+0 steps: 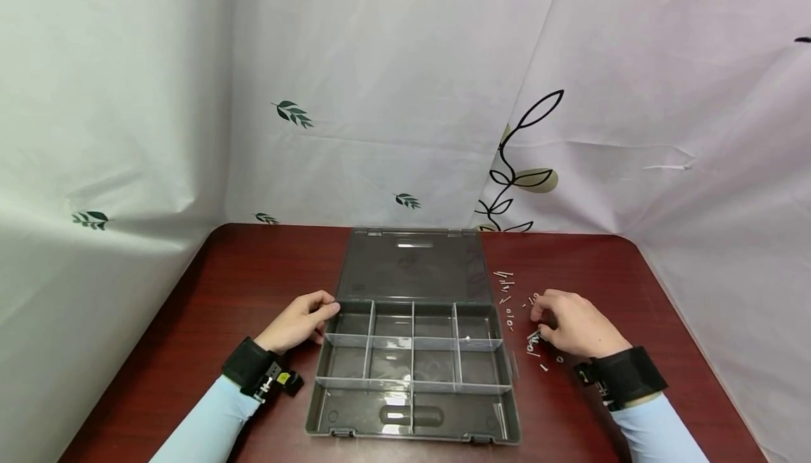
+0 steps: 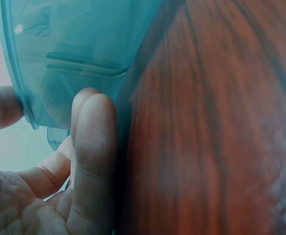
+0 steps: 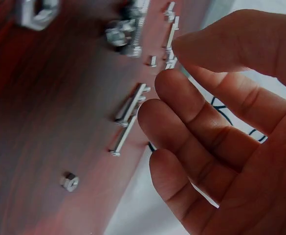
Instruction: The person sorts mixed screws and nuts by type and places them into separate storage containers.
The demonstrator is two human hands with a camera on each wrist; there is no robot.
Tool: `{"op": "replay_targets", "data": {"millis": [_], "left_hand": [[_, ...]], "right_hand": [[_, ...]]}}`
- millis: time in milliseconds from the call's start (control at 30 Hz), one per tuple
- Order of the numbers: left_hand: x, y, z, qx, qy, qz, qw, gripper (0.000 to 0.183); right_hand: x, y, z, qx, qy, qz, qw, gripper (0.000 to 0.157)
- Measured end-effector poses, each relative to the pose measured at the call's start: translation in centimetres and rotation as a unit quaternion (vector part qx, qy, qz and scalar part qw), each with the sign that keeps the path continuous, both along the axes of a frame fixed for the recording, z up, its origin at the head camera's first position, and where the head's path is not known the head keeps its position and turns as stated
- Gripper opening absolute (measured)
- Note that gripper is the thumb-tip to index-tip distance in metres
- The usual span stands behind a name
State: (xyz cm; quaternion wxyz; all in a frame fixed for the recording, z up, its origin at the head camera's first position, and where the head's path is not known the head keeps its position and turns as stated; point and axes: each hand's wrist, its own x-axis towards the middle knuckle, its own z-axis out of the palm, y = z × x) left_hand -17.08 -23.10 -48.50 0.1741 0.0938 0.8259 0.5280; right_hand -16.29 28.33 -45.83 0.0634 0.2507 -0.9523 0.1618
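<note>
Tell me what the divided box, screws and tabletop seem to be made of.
Divided box: probably smoky, glossy plastic; it's see-through with bright glints. Screws: likely metal, perhaps steel; silvery, shiny highlights. Tabletop: glossy red-brown with dark grain streaks, so wood or wood-look laminate; unclear which.

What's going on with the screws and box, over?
Left fingers grip box. Right fingers beside loose screws, holding nothing visible. Lid open. Nothing visibly blocking.

Box (image 1: 391,361): I see it lying flat, gray and see-through, with ten little rooms.
Lid (image 1: 415,266): open, folded back on the far side.
Screws (image 3: 132,104): thin, silver, scattered to the right of the box.
Nuts (image 3: 70,181): small, shiny, lying loose near the screws.
</note>
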Motion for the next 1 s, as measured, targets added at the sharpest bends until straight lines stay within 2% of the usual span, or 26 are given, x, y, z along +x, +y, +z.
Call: {"op": "replay_targets", "data": {"millis": [233,767,867,1000], "left_hand": [[0.1,0.1,0.1,-0.006,-0.001,0.006,1.0,0.049],[0.1,0.0,0.1,-0.003,0.007,-0.006,1.0,0.049],[0.1,0.0,0.1,0.001,0.006,-0.006,1.0,0.049],[0.1,0.1,0.2,0.005,0.003,-0.005,1.0,0.049]], "right_hand": [[-0.3,0.0,-0.9,0.008,-0.013,0.007,1.0,0.026],[-0.5,-0.6,-1.3,0.016,-0.006,-0.002,1.0,0.029],[-0.5,-0.7,-1.4,0.022,0.002,-0.011,1.0,0.028],[-0.4,-1.0,-1.1,0.008,0.033,-0.024,0.999,0.028]]}}
